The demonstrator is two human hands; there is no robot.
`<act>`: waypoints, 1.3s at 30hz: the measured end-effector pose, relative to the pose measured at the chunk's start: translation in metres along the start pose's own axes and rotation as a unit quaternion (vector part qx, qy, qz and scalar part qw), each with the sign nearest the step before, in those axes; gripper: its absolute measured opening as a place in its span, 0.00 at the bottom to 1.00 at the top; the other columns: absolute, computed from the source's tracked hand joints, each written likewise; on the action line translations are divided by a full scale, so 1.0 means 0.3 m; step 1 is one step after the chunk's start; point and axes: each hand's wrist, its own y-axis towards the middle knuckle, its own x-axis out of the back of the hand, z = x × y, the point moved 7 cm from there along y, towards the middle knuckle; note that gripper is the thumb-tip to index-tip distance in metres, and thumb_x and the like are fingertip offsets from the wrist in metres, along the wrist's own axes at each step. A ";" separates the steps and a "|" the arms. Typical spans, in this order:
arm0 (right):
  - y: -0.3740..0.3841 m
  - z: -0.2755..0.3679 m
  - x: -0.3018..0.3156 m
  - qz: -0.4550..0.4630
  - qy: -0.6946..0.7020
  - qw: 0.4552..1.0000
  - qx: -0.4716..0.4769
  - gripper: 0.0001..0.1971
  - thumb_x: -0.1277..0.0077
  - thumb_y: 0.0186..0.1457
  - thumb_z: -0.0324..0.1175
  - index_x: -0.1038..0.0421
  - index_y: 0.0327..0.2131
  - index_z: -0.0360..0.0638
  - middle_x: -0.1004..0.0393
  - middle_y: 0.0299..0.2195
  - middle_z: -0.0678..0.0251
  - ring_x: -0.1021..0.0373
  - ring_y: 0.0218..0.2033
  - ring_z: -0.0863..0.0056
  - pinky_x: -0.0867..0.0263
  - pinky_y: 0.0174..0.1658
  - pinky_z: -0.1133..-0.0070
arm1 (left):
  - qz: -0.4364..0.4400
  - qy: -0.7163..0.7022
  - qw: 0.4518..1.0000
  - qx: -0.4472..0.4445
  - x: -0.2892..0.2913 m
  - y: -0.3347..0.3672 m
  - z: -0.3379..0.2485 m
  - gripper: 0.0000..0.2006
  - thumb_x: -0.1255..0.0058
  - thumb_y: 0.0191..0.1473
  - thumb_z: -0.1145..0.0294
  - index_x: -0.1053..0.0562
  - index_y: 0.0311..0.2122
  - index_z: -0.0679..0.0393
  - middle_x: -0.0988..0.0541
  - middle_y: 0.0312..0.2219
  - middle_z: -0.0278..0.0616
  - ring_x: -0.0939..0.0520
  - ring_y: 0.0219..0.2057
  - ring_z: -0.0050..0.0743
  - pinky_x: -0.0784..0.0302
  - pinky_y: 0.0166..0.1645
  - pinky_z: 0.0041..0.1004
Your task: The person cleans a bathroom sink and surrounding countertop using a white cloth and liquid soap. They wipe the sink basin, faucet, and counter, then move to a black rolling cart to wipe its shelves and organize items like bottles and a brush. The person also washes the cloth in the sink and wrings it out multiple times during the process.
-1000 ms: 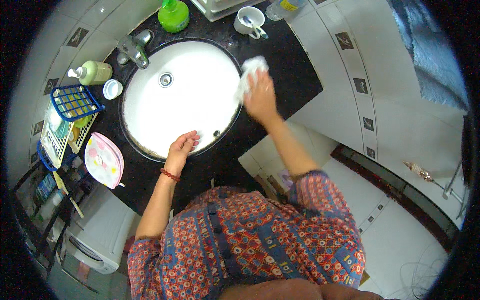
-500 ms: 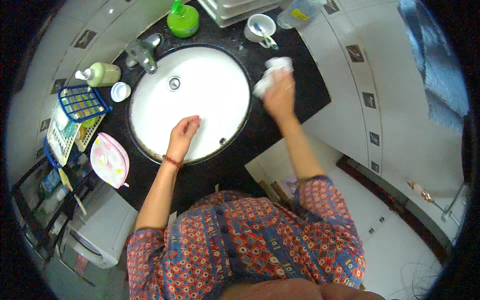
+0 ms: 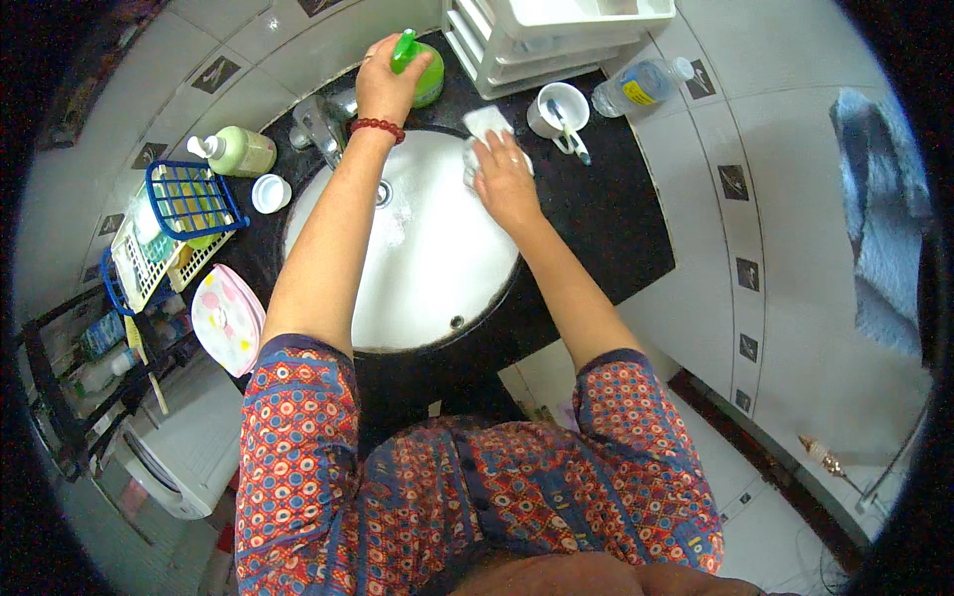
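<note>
Work state: in progress, judged partway through; both hands are engaged and neither item has been released.

Left hand point(image 3: 386, 84): extended across the basin to its rear edge. Thumb and fingers are closed about the upper part of the green bottle point(image 3: 429, 87), which is immediately to the right of the palm. Whether the bottle base is in contact with the countertop point(image 3: 616, 233) or raised slightly cannot be determined.

Right hand point(image 3: 509, 189): palm down, fingers extended over the white cloth point(image 3: 486, 121). The cloth lies beneath the fingers and projects beyond the fingertips, at the right rear rim of the basin point(image 3: 427, 278). The hand is laid flat rather than clenched.

Completed, as shown: the cloth is in place under the right hand, and the left hand has hold of the bottle. Outstanding, as judged: release of both items. The condition of the surface under the cloth and under the bottle is hidden, so coverage there cannot be confirmed.

Adjacent items: the white mug point(image 3: 540, 123), with a toothbrush point(image 3: 568, 129) in it, stands just beyond and to the right of the right hand. The clear bottle point(image 3: 636, 87) is farther right. The white drawer unit point(image 3: 487, 50) is beyond the right hand, to the right of the green bottle. The faucet point(image 3: 318, 129) is just left of the left wrist.
</note>
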 end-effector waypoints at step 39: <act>0.573 0.041 -0.196 -0.089 -0.040 0.995 0.034 0.16 0.57 0.51 0.29 0.33 0.44 0.36 0.35 0.50 0.53 0.43 0.55 0.54 0.47 0.57 0.65 | 0.012 -0.122 0.992 -0.043 0.409 0.107 -0.262 0.08 0.42 0.46 0.77 0.22 0.34 0.62 0.20 0.29 0.39 0.22 0.31 0.21 0.28 0.37 0.20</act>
